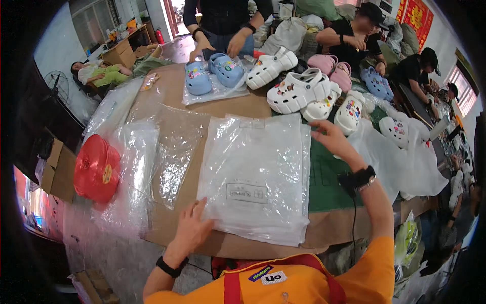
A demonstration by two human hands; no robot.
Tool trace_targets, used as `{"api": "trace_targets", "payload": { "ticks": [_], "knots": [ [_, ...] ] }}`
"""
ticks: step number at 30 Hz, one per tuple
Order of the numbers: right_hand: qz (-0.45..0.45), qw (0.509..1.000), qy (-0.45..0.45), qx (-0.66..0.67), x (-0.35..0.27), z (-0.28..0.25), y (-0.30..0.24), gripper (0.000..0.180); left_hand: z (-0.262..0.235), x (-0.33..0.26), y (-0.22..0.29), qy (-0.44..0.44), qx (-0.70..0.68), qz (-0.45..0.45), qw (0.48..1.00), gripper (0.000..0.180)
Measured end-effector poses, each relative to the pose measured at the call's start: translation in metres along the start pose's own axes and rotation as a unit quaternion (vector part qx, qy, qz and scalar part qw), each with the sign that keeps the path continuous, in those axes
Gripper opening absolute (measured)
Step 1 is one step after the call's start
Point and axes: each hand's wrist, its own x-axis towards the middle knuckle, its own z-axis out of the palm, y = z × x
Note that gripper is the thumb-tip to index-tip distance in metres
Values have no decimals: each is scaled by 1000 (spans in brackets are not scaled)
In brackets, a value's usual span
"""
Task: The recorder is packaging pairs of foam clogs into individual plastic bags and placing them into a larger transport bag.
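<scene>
A stack of clear plastic bags (253, 152) lies flat in front of me, with a dark printed box near its lower edge. My left hand (195, 228) is at the stack's lower left corner, fingers spread and holding nothing. At the upper right edge my right hand (331, 138) reaches in with its fingers apart, also without anything in them. Just beyond that hand stand white clogs with colourful charms: a large one (297, 91), a smaller one (324, 104) and another (349, 112).
Across the table a person's hands touch blue clogs (227, 70) on a bag. Pink clogs (340, 73) and more blue clogs (377, 83) sit at the far right, near another person. Left are loose plastic bags (134, 172) and a red heart-shaped box (97, 168).
</scene>
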Motion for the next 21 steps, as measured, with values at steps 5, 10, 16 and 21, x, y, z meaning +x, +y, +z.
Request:
{"api": "trace_targets", "payload": {
  "ticks": [5, 10, 16, 21],
  "knots": [
    [-132, 945, 133, -269, 96, 0, 59, 46, 1, -33, 18, 71, -134, -17, 988, 27],
    [-117, 864, 159, -464, 162, 32, 59, 54, 38, -62, 5, 169, -133, -281, 935, 44],
    [-13, 957, 22, -290, 220, 19, 52, 66, 57, -62, -1, 88, -87, -298, 946, 35],
    [6, 982, -11, -188, 284, 35, 35, 91, 57, -59, 3, 78, -31, -308, 948, 32]
  ]
}}
